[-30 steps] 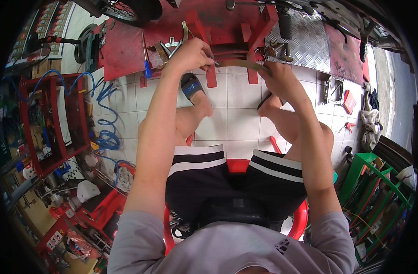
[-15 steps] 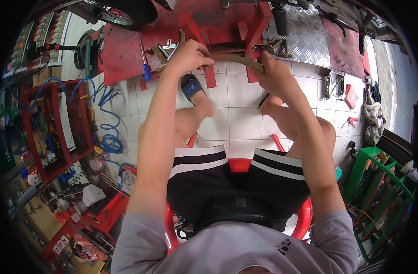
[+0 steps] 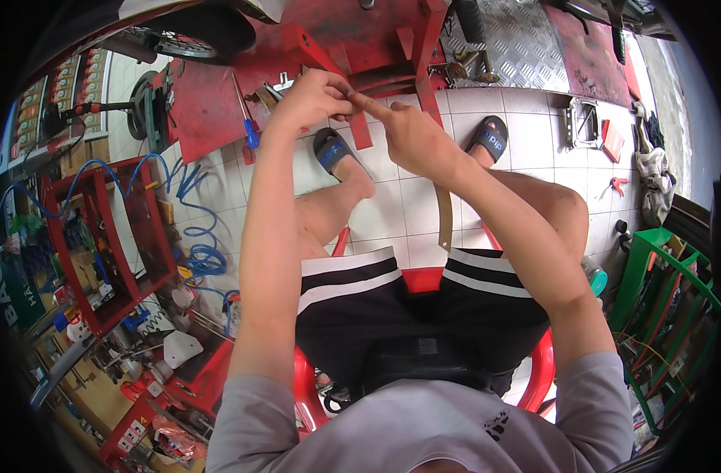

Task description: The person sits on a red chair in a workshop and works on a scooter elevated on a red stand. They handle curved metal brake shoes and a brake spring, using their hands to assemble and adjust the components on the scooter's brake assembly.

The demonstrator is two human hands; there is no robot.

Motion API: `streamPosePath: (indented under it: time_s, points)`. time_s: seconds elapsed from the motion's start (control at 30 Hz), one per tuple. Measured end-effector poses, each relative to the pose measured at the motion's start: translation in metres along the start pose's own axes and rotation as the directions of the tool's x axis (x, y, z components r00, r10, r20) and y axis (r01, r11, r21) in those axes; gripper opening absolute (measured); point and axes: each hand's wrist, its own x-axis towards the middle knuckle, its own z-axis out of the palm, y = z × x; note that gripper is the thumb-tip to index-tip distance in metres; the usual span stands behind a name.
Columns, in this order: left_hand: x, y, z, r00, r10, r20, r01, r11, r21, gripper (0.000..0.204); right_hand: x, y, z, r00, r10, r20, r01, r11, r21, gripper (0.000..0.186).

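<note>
My left hand (image 3: 312, 101) is closed in a pinch near the front edge of the red platform; whatever its fingertips hold, if anything, is hidden. My right hand (image 3: 414, 140) reaches across to it, its index finger stretched until the tip meets the left fingertips. The other right fingers are curled under. From beneath the right wrist hangs a curved, flat brown strip (image 3: 445, 217) with a small hole near its lower end. Its upper part is covered by the hand, which seems to grip it in the palm.
A red metal stand (image 3: 388, 79) rises just beyond my hands. A blue-handled screwdriver (image 3: 252, 134) lies at the platform's edge. To the left are a coiled blue hose (image 3: 203, 258) and red rack (image 3: 112, 244); to the right, a green rack (image 3: 660, 307). A wheel (image 3: 195, 35) is beyond.
The strip, earlier stretched between both hands, now hangs toward me under my right wrist. My right hand has moved left to my left fingertips. The view has shifted slightly.
</note>
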Motion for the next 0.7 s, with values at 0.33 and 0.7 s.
streamPosePath:
  time_s: [0.33, 0.7]
  points:
    - [0.016, -0.036, -0.028, 0.798, 0.25, -0.549, -0.136, 0.961, 0.24, 0.027, 0.041, 0.029, 0.028, 0.802, 0.505, 0.319, -0.464, 0.193, 0.864, 0.065]
    - [0.022, -0.026, 0.005, 0.774, 0.23, -0.589, -0.018, 0.939, 0.344, 0.031, 0.071, 0.019, 0.055, 0.825, 0.435, 0.36, -0.307, -0.191, 0.933, 0.06]
